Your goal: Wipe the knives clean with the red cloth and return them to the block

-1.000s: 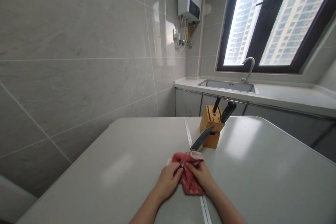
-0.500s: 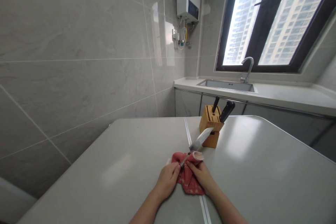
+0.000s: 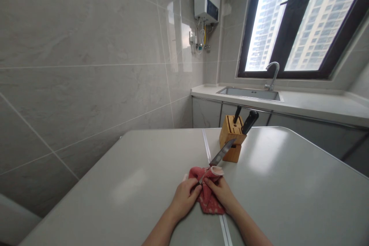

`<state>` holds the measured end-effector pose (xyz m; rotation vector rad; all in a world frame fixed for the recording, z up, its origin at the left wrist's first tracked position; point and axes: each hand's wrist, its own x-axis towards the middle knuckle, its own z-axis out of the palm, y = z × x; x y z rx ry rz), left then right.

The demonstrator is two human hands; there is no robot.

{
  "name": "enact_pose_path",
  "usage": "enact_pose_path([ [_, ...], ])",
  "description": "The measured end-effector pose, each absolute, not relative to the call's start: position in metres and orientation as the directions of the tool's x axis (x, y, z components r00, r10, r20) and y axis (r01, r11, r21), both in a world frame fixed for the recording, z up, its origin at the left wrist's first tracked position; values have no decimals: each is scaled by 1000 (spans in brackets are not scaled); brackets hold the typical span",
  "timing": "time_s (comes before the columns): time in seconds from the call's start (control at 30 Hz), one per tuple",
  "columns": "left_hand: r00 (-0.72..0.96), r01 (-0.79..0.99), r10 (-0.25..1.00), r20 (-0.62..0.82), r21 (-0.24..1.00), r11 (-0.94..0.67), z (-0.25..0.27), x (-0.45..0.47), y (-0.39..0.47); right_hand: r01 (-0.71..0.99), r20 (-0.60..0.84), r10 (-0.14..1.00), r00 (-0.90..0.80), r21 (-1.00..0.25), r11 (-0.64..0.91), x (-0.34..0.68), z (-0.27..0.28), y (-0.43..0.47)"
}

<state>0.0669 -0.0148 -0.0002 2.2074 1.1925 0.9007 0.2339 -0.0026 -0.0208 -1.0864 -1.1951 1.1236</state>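
Note:
In the head view, a kitchen knife (image 3: 221,153) points up and to the right, away from me. My left hand (image 3: 184,196) is closed at its handle end, where the fingers and cloth partly cover the handle. A red patterned towel (image 3: 210,201) is bunched around the knife's near part. My right hand (image 3: 221,193) pinches this towel from the right, against the knife. Just behind the blade's tip, a wooden knife block (image 3: 230,132) stands on the table with black-handled knives (image 3: 249,122) in its slots.
The pale table (image 3: 144,188) has a light seam strip (image 3: 225,228) running through it. Beyond it are a counter with a sink (image 3: 249,93) and a faucet (image 3: 273,76), below a window. A grey tiled wall (image 3: 115,96) borders the left side.
The knife has rolled a little, so its blade looks darker and narrower. My left thumb has shifted slightly to the right. My right hand and the towel have hardly moved.

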Motion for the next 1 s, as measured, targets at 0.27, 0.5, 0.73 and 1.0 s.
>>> enact_pose_path([
  [0.27, 411, 547, 859, 304, 672, -500, 1, 67, -16, -117, 75, 997, 33, -990, 78, 234, -23, -2],
  [0.5, 418, 514, 852, 315, 692, -507, 3, 68, -16, -126, 32, 998, 62, -991, 40, 233, -16, -5],
  [0.73, 408, 523, 856, 317, 687, -504, 1, 67, -16, -133, 58, 997, 48, -989, 63, 233, -22, -1],
  [1.0, 400, 540, 862, 311, 680, -496, 1, 68, -15, -106, 83, 997, 0, -991, 83, 234, -22, -1],
])
